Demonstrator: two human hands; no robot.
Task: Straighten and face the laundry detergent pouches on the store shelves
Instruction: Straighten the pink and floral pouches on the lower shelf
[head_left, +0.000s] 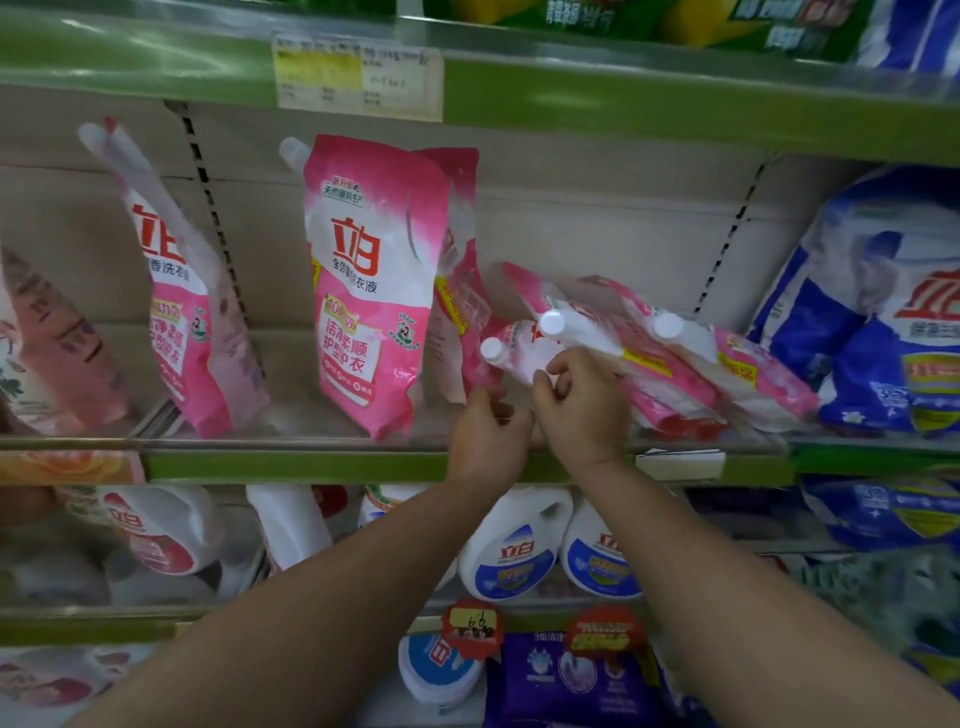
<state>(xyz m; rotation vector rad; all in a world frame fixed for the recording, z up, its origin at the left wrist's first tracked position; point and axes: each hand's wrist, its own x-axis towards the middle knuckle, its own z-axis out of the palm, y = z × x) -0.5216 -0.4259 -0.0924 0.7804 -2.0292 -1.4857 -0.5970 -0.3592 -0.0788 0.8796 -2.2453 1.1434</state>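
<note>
By toppled pouches (639, 353), both hands (540, 415)

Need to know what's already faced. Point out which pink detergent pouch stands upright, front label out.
The pink-and-white spouted pouch at mid-shelf, left of both hands. It stands upright, label forward; the pouch further left leans, and the pile of pouches lies toppled.

Light is soft and even, fairly bright, falling from above; white glare streaks along the glossy green shelf edge (156, 57) up top. Under the shelves it turns dimmer. Motion blur smears the left side and far right, the pink pouch (374, 280) stays fairly sharp. Shelf lines bow with wide-angle distortion.
</note>
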